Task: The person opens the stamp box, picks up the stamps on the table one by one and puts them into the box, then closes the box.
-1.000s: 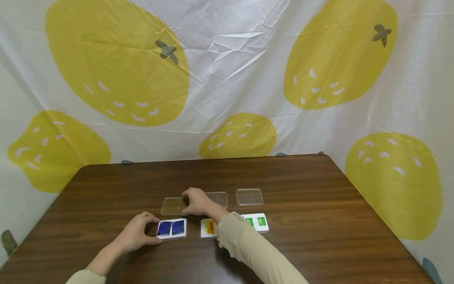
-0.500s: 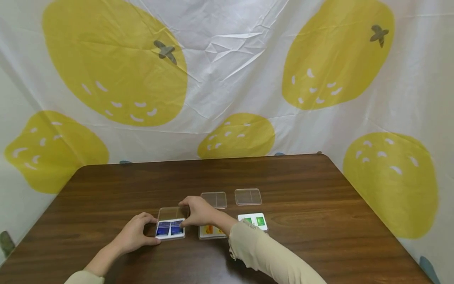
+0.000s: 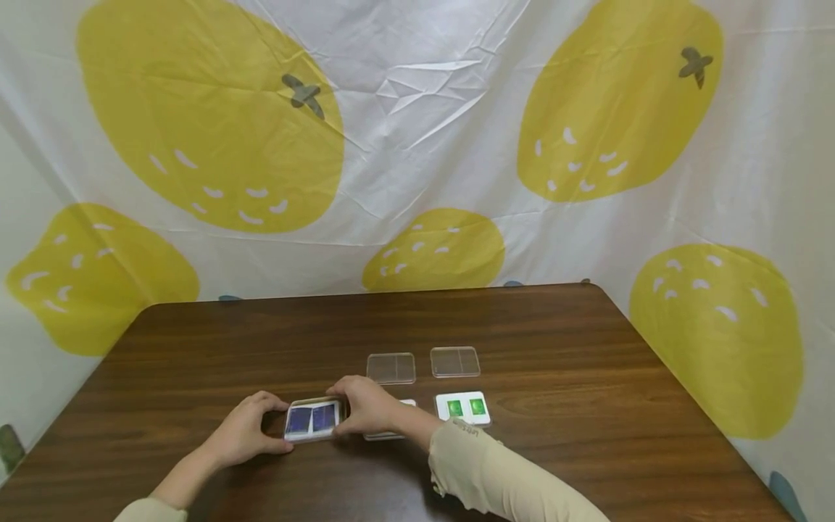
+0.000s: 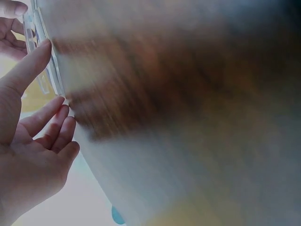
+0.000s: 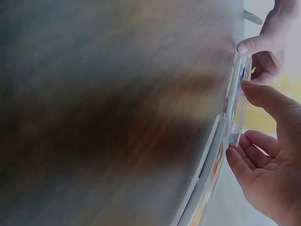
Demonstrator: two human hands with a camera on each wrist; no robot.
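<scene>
A flat white case with two dark blue pictures [image 3: 301, 420] lies at the left end of a row on the table. My left hand [image 3: 244, 429] holds its left side, the thumb at the near corner and the fingers at the far one. With thumb and fingers, my right hand [image 3: 372, 407] grips a clear plastic lid [image 5: 242, 106] over that case. In the right wrist view, the lid stands slightly above the case. The lid's full edge against the case is hard to make out.
Right of it sits a second case [image 3: 385, 436], mostly hidden by my right hand. A case with two green pictures [image 3: 462, 408] follows. Two clear lids, one at the middle [image 3: 391, 368] and one at the right [image 3: 455, 362], lie behind them on the brown table [image 3: 554, 348].
My right hand has brought the clear lid from behind the blue-picture case toward me and over it. My left hand has stayed at the case's left side.
</scene>
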